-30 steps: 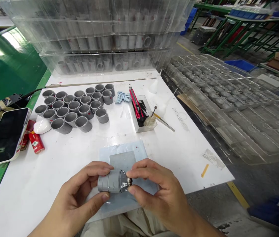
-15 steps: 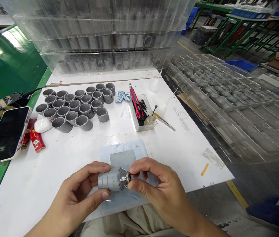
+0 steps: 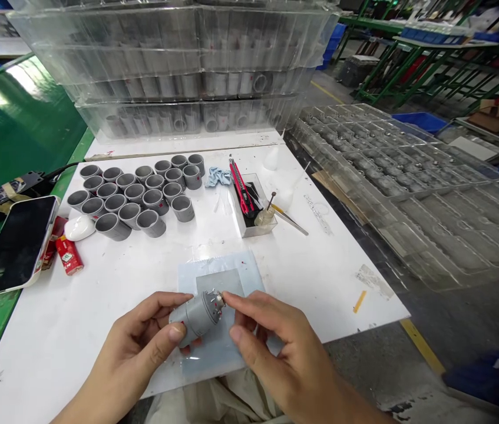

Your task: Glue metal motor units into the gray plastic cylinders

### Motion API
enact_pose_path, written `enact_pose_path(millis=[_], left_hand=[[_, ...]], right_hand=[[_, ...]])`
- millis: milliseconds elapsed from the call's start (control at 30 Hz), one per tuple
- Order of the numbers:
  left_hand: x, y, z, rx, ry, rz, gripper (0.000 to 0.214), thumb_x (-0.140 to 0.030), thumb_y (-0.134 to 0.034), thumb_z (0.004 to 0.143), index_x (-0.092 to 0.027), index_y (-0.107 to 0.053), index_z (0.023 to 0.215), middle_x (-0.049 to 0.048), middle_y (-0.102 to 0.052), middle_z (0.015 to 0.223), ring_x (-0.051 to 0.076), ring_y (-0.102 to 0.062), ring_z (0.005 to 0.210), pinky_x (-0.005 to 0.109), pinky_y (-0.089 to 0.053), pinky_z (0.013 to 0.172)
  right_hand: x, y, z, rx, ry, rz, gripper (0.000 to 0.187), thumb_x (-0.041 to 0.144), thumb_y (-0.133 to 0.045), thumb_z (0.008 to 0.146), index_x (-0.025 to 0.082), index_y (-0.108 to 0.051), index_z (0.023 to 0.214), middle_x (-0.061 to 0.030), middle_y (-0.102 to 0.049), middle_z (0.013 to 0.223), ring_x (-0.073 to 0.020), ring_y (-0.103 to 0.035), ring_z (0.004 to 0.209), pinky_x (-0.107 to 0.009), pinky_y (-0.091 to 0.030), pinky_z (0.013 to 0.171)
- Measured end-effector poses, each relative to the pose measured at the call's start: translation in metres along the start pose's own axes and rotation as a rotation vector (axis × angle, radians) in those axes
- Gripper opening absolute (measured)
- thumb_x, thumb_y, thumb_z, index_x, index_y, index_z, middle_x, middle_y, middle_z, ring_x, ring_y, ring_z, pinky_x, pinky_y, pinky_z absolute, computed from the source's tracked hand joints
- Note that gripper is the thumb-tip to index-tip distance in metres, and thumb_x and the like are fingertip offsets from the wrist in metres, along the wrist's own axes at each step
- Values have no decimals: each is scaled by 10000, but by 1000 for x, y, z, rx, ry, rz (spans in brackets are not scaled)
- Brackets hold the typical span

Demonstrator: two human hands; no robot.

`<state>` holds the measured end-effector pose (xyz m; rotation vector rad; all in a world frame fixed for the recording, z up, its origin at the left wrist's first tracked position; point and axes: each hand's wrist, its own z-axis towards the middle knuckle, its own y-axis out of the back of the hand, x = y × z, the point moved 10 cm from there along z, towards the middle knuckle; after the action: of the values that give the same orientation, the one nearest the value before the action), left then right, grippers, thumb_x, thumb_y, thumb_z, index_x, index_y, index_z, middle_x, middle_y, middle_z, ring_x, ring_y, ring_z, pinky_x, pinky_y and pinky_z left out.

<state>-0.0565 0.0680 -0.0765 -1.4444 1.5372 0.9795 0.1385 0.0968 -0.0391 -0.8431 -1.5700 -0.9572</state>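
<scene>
My left hand (image 3: 136, 353) is closed round a grey cylindrical part (image 3: 195, 316) with a metal end, held tilted just above a pale blue mat (image 3: 235, 268) near the table's front edge. My right hand (image 3: 276, 347) is beside it on the right with its fingers loosely spread. Its forefinger tip touches the part's metal end and nothing is in the hand. Several grey sleeves (image 3: 136, 197) stand in rows at the back left of the white table (image 3: 112, 282).
A clear tray (image 3: 249, 227) with a red box cutter (image 3: 238, 185) and a small jar stands mid-table. A phone (image 3: 15, 244), a white oval object (image 3: 80, 227) and a red tube (image 3: 69, 263) lie left. Stacked clear trays (image 3: 178, 70) rise behind; more trays (image 3: 408, 182) spread right.
My left hand has tilted the grey part so its metal end points up and away. My right hand has let go its pinch on that end and opened.
</scene>
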Motion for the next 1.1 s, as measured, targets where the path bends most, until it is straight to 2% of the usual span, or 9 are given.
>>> enact_pose_path(millis=[133, 200, 333, 500, 600, 700, 867, 933, 1100], left_hand=[[-1, 14, 0, -92, -111, 143, 400, -535, -790, 927, -327, -738, 1266, 11, -829, 1016, 173, -758, 818, 185, -601, 660], [-4, 23, -2, -187, -155, 155, 433, -480, -836, 901, -352, -718, 1298, 9, -822, 1138, 178, -788, 940, 167, -630, 738], [-7, 26, -1, -260, -157, 85, 469, -454, -870, 875, -345, -713, 1303, 24, -797, 1293, 231, -739, 1255, 189, -636, 914], [-9, 12, 2, -156, -173, 74, 394, -410, -827, 915, -354, -707, 1286, 5, -806, 1068, 196, -793, 936, 206, -664, 752], [-22, 9, -1, -165, -281, 187, 371, -335, -806, 914, -409, -709, 1264, -25, -745, 1193, 170, -752, 1010, 196, -642, 821], [-37, 6, -5, -196, -414, 388, 364, -278, -750, 926, -432, -691, 1250, -42, -683, 1285, 183, -694, 1161, 246, -598, 962], [-44, 2, -5, -225, -524, 572, 410, -290, -716, 955, -388, -585, 1331, -14, -664, 1293, 208, -669, 1196, 326, -542, 1045], [-44, 1, -4, -210, -564, 583, 388, -276, -709, 966, -370, -583, 1321, -2, -663, 1271, 215, -668, 1197, 332, -549, 1035], [-46, -4, -4, -159, -656, 595, 399, -248, -702, 986, -356, -574, 1349, 32, -659, 1287, 236, -668, 1224, 342, -583, 1004]], right_hand=[[-26, -28, -17, 232, -390, 293, 755, 379, -670, 998, 320, -349, 1679, 17, -678, 807, -94, -566, 563, -215, -476, 516], [-33, -40, -27, 292, -528, 444, 899, 362, -695, 980, 312, -186, 1719, 46, -671, 736, -67, -513, 490, -185, -427, 490], [-39, -49, -31, 308, -606, 567, 963, 412, -748, 932, 203, -214, 1706, 6, -720, 755, -66, -532, 526, -177, -398, 507], [-42, -58, -32, 327, -616, 613, 1000, 424, -788, 875, 186, -263, 1691, -21, -767, 795, -79, -561, 558, -206, -430, 565], [-40, -49, -33, 338, -614, 504, 868, 423, -736, 937, 211, -323, 1671, -22, -773, 826, -76, -563, 568, -205, -442, 577], [-33, -7, -14, 210, -498, 225, 732, 510, -657, 1012, 266, -380, 1644, -17, -763, 896, -105, -616, 609, -233, -490, 577], [37, 110, 39, -485, 125, -322, 457, 492, -699, 987, 230, -653, 1359, 18, -702, 810, -134, -611, 671, -269, -492, 639], [57, 125, 55, -575, 238, -501, 464, 469, -742, 951, 221, -676, 1337, 11, -719, 850, -144, -627, 705, -283, -488, 663], [83, 122, 83, -520, 364, -762, 153, 337, -731, 951, 214, -818, 976, -6, -778, 856, -148, -652, 706, -298, -486, 702]])
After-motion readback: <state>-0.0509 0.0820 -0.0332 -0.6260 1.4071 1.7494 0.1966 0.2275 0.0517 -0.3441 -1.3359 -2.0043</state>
